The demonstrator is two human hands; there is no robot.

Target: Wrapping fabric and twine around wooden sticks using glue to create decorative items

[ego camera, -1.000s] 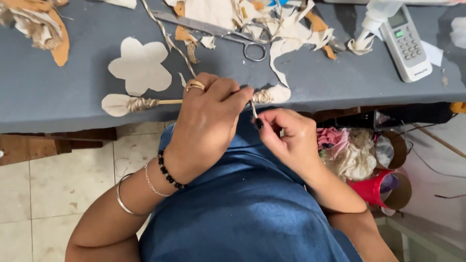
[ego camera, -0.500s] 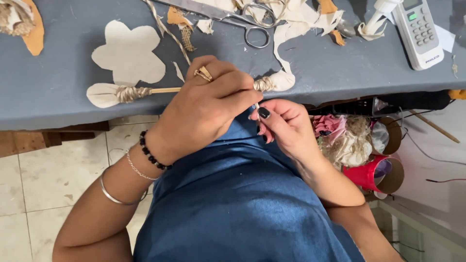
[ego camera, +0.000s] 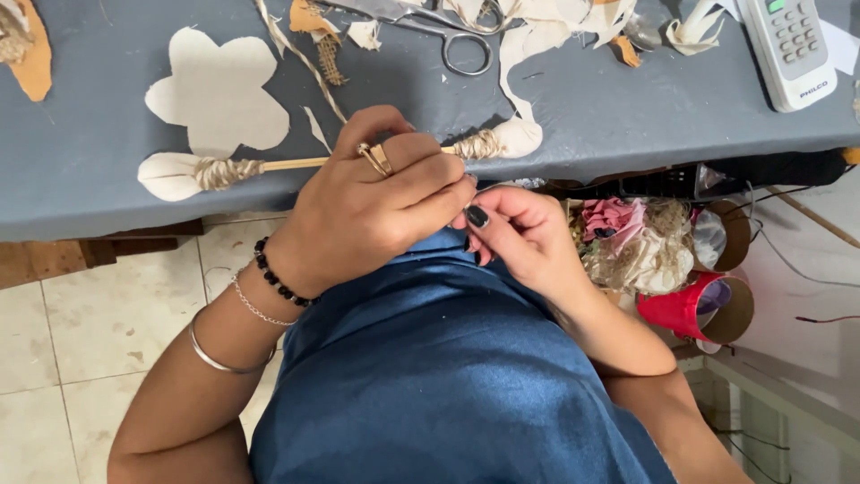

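Twine-wrapped at both ends, the thin wooden stick (ego camera: 296, 164) lies along the edge of the grey table (ego camera: 627, 108), each end tipped with a cream petal. The left hand (ego camera: 367, 215) closes over its middle, steadying it. The right hand (ego camera: 515, 233) pinches at the left's fingertips, seemingly on a fine strand too small to make out. Scissors (ego camera: 448, 36) and a cream flower cutout (ego camera: 219, 90) lie beyond.

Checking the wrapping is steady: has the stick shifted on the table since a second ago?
No. The stick still lies just below the flower cutout, as before.
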